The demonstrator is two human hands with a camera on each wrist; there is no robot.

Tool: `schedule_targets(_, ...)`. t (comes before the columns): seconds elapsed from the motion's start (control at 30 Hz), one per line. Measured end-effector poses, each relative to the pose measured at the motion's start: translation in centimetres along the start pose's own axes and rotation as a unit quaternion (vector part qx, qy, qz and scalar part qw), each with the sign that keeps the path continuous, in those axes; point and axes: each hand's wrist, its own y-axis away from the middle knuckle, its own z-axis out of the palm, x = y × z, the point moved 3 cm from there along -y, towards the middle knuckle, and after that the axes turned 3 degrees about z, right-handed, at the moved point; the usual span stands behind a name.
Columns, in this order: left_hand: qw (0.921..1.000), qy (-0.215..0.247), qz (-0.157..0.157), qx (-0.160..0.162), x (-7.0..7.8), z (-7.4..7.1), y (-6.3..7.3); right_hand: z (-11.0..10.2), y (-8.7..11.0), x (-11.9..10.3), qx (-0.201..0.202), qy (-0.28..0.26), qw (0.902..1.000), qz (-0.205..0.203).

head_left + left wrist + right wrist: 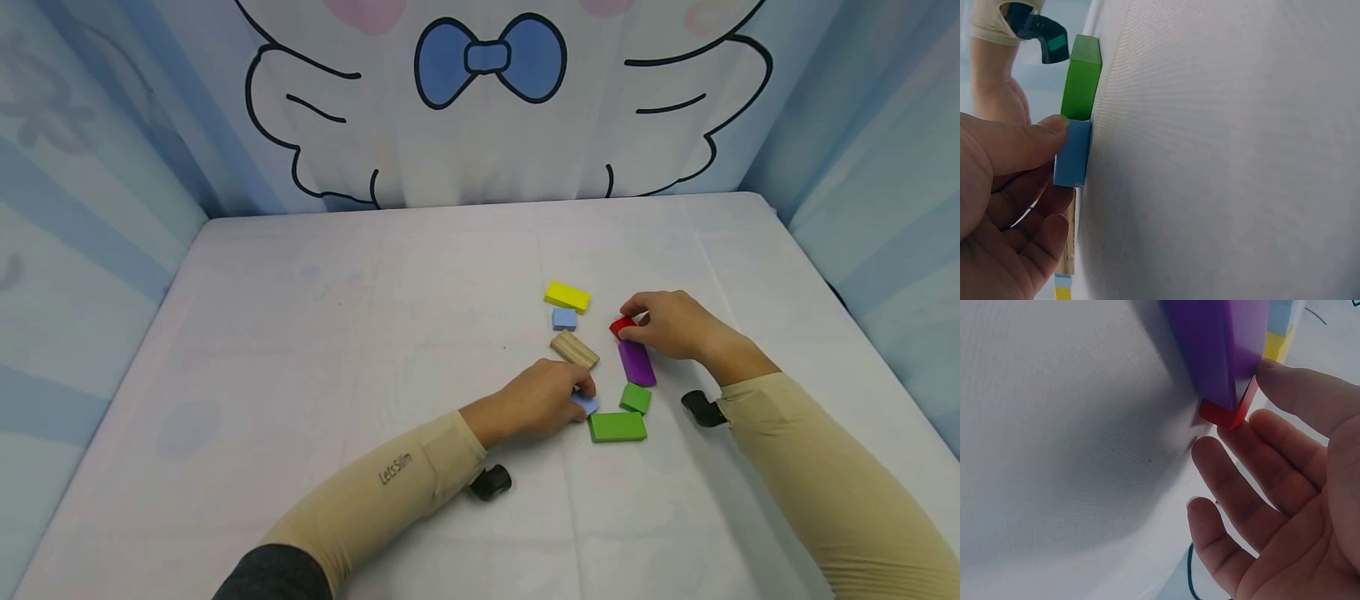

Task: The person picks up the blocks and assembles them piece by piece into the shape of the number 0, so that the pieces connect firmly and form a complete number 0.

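Note:
My left hand [543,396] pinches a light blue block [586,403] between thumb and fingers on the table. In the left wrist view this blue block [1074,153] meets the end of a green block [1082,78]. Farther up on the right, my right hand [675,323] pinches a small red block [622,327] against the far end of a purple block [637,364]. Fingers partly cover the red block. Below the purple block lie a smaller green block [635,397] and a longer green block [617,427].
A wooden block [575,349], a small blue block [564,318] and a yellow block [567,297] line up beyond my left hand. All lie on a white-covered table [337,333]. Printed curtains [487,150] hang along its back and sides.

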Motion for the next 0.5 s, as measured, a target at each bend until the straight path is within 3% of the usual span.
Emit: schedule_targets(0.5, 1.0, 0.0, 0.004, 0.001, 0.02, -0.08, 0.07, 0.07, -0.08, -0.09, 0.004, 0.007, 1.0, -0.003)
